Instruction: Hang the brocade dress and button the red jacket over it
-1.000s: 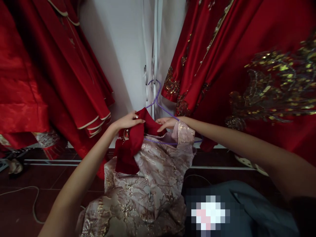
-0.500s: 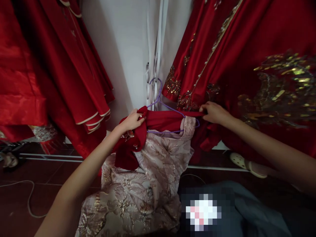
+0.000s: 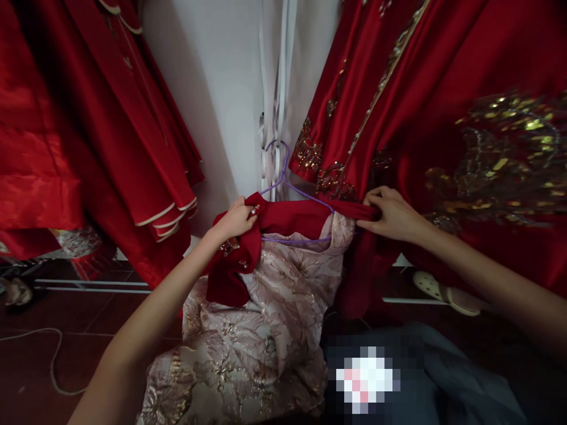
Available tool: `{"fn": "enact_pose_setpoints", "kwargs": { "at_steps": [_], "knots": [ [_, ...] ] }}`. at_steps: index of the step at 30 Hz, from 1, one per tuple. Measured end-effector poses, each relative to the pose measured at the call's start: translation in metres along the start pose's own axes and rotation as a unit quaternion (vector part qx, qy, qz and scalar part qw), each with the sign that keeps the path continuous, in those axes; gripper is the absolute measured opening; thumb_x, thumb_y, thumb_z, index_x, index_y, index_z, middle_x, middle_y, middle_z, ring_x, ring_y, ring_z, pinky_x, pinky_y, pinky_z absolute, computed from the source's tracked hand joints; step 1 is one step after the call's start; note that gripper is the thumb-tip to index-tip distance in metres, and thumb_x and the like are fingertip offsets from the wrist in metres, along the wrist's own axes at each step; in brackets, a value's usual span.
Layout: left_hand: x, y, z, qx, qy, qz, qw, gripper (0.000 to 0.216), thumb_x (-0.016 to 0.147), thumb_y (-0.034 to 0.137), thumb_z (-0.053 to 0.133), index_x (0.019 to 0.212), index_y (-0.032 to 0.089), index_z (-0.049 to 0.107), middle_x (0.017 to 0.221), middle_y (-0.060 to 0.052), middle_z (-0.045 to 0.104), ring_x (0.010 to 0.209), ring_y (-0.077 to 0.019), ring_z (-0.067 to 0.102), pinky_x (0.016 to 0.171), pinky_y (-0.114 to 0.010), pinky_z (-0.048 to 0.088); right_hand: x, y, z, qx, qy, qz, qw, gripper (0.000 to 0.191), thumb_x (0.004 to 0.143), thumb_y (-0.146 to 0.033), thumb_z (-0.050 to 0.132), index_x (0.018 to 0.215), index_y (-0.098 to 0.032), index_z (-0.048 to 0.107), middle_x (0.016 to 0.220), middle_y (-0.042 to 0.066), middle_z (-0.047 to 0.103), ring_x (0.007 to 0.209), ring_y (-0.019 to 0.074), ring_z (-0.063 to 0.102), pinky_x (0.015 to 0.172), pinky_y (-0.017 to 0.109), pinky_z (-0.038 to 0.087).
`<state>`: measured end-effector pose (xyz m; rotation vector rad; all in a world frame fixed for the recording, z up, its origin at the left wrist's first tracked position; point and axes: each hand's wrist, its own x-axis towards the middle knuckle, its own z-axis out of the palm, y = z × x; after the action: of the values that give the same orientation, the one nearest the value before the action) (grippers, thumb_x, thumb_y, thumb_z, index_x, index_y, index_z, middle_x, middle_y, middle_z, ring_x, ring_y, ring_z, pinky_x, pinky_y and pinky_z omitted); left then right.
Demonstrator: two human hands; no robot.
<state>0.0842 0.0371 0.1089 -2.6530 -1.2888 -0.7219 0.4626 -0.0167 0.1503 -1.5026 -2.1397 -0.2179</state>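
A pale pink brocade dress [image 3: 283, 295] with metallic flowers hangs on a purple wire hanger [image 3: 283, 171]. Over the hanger's left shoulder and behind its bar lies a red garment [image 3: 292, 217] with beaded trim at its left part. My left hand [image 3: 241, 217] is closed on the red garment's left edge, near the beads. At the dress's right strap, my right hand [image 3: 390, 213] pinches the other end of the red cloth. The cloth stretches between both hands, and part of it hangs down below my right hand.
Red gowns with cream piping [image 3: 150, 147] hang at the left, and red gowns with gold sequins [image 3: 500, 159] at the right. White straps [image 3: 277, 88] run down the pale wall. A cream clog [image 3: 427, 286] and a cable [image 3: 55, 360] lie low down.
My right hand has moved slightly right and down and now grips the red cloth beyond the dress strap. More red cloth hangs beneath it. My left hand has barely moved.
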Motion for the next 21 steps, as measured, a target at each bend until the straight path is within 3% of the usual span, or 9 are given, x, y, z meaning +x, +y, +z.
{"fn": "enact_pose_setpoints", "kwargs": {
  "at_steps": [3, 6, 8, 11, 15, 18, 21],
  "knots": [
    [0.000, 0.005, -0.002, 0.008, -0.002, -0.001, 1.000, 0.021, 0.082, 0.022, 0.042, 0.071, 0.016, 0.059, 0.079, -0.009, 0.056, 0.086, -0.0228, 0.049, 0.085, -0.037, 0.042, -0.006, -0.008, -0.002, 0.117, -0.087, 0.059, 0.988, 0.027, 0.069, -0.038, 0.066, 0.065, -0.019, 0.047, 0.068, 0.001, 0.052, 0.059, 0.0105, 0.045, 0.060, 0.027, 0.034],
    [-0.001, 0.010, -0.004, 0.018, -0.012, -0.014, 1.000, 0.021, 0.081, 0.022, 0.043, 0.071, 0.016, 0.060, 0.079, -0.009, 0.056, 0.086, -0.0230, 0.050, 0.084, -0.037, 0.042, -0.014, -0.015, 0.009, 0.254, -0.136, 0.153, 0.945, 0.027, 0.074, -0.044, 0.059, 0.071, -0.020, 0.049, 0.062, -0.001, 0.053, 0.055, 0.0106, 0.045, 0.055, 0.025, 0.034],
    [-0.002, 0.014, -0.005, 0.022, -0.010, -0.026, 0.999, 0.020, 0.081, 0.022, 0.044, 0.073, 0.016, 0.061, 0.080, -0.010, 0.055, 0.087, -0.0231, 0.050, 0.085, -0.037, 0.042, -0.019, -0.021, 0.024, 0.279, -0.092, 0.191, 0.937, 0.028, 0.070, -0.045, 0.062, 0.074, -0.020, 0.050, 0.067, 0.000, 0.056, 0.059, 0.0127, 0.048, 0.057, 0.026, 0.037],
    [-0.005, 0.024, -0.001, 0.038, 0.008, -0.060, 0.997, 0.022, 0.082, 0.024, 0.044, 0.078, 0.015, 0.064, 0.081, -0.010, 0.054, 0.089, -0.0245, 0.050, 0.084, -0.037, 0.042, -0.019, -0.042, 0.054, 0.226, 0.039, 0.188, 0.955, 0.031, 0.062, -0.041, 0.068, 0.073, -0.022, 0.046, 0.065, -0.002, 0.052, 0.060, 0.0132, 0.045, 0.059, 0.026, 0.036],
    [-0.010, 0.050, 0.009, 0.083, 0.063, -0.137, 0.985, 0.024, 0.083, 0.029, 0.046, 0.086, 0.014, 0.065, 0.089, -0.014, 0.051, 0.092, -0.0284, 0.050, 0.082, -0.040, 0.042, -0.007, -0.102, 0.097, 0.257, 0.206, 0.174, 0.928, 0.019, 0.073, -0.034, 0.052, 0.068, -0.022, 0.038, 0.063, -0.003, 0.044, 0.059, 0.0129, 0.042, 0.060, 0.026, 0.034],
    [-0.013, 0.065, 0.015, 0.110, 0.098, -0.180, 0.973, 0.024, 0.083, 0.030, 0.048, 0.091, 0.014, 0.065, 0.095, -0.016, 0.049, 0.095, -0.0311, 0.050, 0.080, -0.043, 0.041, 0.003, -0.152, 0.122, 0.340, 0.198, 0.130, 0.910, 0.014, 0.071, -0.026, 0.047, 0.064, -0.022, 0.035, 0.061, -0.004, 0.040, 0.058, 0.0118, 0.040, 0.059, 0.024, 0.034],
    [-0.015, 0.063, 0.017, 0.099, 0.118, -0.166, 0.974, 0.021, 0.083, 0.029, 0.050, 0.091, 0.015, 0.063, 0.095, -0.014, 0.048, 0.095, -0.0303, 0.050, 0.082, -0.042, 0.042, 0.008, -0.174, 0.132, 0.401, 0.137, 0.077, 0.903, 0.011, 0.067, -0.021, 0.048, 0.065, -0.022, 0.037, 0.062, -0.005, 0.041, 0.060, 0.0114, 0.041, 0.059, 0.023, 0.035]
  ]
}}
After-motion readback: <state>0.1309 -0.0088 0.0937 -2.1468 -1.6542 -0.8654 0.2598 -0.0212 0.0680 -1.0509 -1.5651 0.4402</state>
